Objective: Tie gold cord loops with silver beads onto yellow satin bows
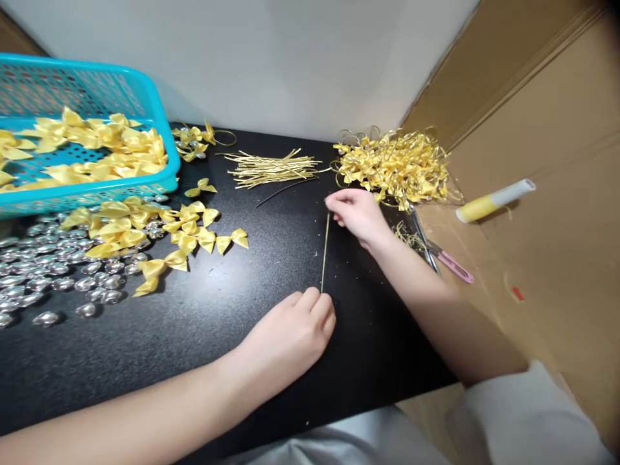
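Note:
A gold twist tie (325, 252) stretches straight between my two hands above the black table. My left hand (300, 326) is closed in a fist around its near end. At the far end, my right hand (356, 213) pinches the tie between thumb and fingertips. Beyond them lies a bundle of gold twist ties (274, 168). Just past my right hand is a heap of yellow bows with gold loops (397, 165). Loose yellow satin bows (194, 226) and silver beads (58, 268) are spread to the left.
A turquoise plastic basket (167, 148) with yellow bows stands at the back left. Beside my right forearm lie a pink-handled cutter (455, 266) and gold trimmings (407, 237). A yellow-and-white tube (496, 201) is at the right, by cardboard (557, 129). A white wall (290, 64) rises behind.

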A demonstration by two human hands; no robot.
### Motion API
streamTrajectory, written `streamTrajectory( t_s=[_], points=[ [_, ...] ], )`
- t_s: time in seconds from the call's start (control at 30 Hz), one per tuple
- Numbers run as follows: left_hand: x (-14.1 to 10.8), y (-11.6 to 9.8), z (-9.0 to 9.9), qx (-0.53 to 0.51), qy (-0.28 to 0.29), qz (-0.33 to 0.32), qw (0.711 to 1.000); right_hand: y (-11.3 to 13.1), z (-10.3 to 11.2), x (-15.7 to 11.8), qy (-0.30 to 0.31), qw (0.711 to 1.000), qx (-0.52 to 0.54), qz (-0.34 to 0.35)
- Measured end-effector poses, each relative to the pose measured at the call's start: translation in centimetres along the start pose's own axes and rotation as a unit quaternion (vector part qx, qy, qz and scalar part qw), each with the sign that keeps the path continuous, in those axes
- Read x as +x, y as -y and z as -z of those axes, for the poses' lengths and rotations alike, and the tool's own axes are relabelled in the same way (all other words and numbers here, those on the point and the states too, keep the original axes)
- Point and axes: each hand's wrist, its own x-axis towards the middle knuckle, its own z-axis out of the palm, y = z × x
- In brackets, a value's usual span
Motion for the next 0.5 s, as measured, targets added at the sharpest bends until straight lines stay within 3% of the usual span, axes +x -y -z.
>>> streamTrajectory(
  t_s=[0.17,0.5],
  points=[
    [0.1,-0.2,0.3,0.026,0.02,0.033,0.999,0.5,-3.7,1.5,0.023,0.974,-0.205,0.091],
    [0.0,0.1,-0.4,0.036,-0.014,0.081,0.996,0.0,-5.0,1.2,-0.009,0.957,-0.271,0.107]
  ],
)
